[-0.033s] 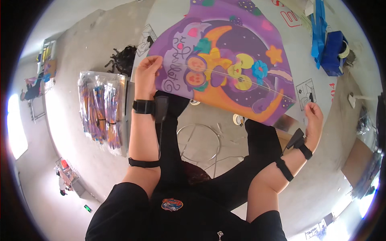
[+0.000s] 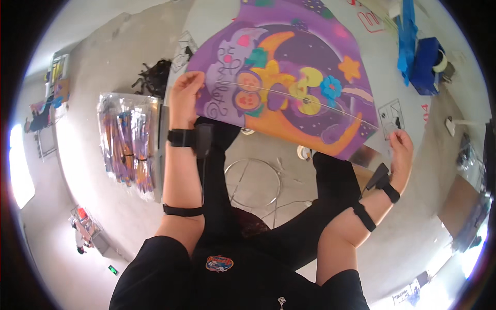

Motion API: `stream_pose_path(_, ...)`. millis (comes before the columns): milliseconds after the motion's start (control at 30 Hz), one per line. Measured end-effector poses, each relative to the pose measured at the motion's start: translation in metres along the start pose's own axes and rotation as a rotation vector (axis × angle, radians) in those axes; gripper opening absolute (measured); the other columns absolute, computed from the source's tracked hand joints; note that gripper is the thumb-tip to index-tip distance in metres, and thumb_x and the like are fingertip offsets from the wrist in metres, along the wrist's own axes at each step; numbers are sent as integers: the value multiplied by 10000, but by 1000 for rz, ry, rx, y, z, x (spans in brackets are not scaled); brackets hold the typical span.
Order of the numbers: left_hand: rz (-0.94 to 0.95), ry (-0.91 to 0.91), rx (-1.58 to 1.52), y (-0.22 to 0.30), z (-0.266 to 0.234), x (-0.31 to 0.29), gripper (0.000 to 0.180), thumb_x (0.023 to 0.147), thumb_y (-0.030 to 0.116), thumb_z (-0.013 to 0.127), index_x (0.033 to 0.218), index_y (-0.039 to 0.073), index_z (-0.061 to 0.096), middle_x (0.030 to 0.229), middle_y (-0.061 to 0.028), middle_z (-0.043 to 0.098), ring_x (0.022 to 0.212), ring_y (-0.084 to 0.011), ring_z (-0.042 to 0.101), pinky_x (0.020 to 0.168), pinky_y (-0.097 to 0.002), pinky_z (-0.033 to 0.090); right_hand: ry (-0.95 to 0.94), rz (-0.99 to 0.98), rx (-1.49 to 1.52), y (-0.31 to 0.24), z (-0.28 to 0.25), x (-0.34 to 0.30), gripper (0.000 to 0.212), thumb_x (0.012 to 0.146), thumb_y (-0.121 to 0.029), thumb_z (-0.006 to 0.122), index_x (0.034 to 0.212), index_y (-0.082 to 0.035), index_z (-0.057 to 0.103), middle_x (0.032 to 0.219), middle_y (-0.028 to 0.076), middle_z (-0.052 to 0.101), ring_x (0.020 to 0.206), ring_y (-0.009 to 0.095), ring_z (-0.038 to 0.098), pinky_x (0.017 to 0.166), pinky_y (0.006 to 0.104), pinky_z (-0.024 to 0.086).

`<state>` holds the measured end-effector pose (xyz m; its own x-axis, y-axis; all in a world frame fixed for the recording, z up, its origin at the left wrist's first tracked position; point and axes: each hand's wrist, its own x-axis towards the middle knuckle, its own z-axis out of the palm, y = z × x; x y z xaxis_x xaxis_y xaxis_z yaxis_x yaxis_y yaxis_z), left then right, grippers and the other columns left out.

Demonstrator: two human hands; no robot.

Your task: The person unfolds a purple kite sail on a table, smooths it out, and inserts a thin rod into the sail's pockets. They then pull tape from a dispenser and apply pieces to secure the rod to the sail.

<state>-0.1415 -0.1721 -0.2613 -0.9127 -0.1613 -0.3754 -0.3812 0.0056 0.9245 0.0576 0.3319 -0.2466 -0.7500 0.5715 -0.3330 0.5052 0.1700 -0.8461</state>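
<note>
A purple printed sheet, with a cartoon moon, stars and a yellow bear, lies over the board ahead of me, its near edge sticking out above my knees. Stretched slantwise across it is a thin clear strip that looks like tape, seen mostly by its pale shiny edges. My left hand is closed in a pinch at the sheet's left edge, by the strip's left end. Beyond the lower right corner, my right hand pinches in line with the other end. The strip fades from sight close to the fingertips.
A blue tape dispenser with a roll stands at the right, beside hanging blue strips. Left of the board lie clear bags of colourful folded pieces and a black tangled bundle. Below is a metal ring of a stool.
The whole view has shifted slightly, so the sheet and hands appear a little further left and up. Both hands keep their pinch.
</note>
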Motion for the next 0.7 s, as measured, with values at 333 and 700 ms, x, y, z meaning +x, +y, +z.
stream_pose_path(333,117,-1,180,-1,-8,5,138,859,124,696,977,60,665,794,61,564,677,-19,472,559,-168,324,50,55,60,-7,22,0,47,847,-83,623,872,-43,621,756,-20,589,698,70,530,616,217,384)
stream_pose_path(700,178,4,309,-10,-16,16,192,850,111,693,1015,21,656,865,8,619,763,-63,545,657,-199,425,108,73,-79,-13,27,0,220,823,-10,627,1039,-8,586,841,31,610,733,115,560,698,246,455)
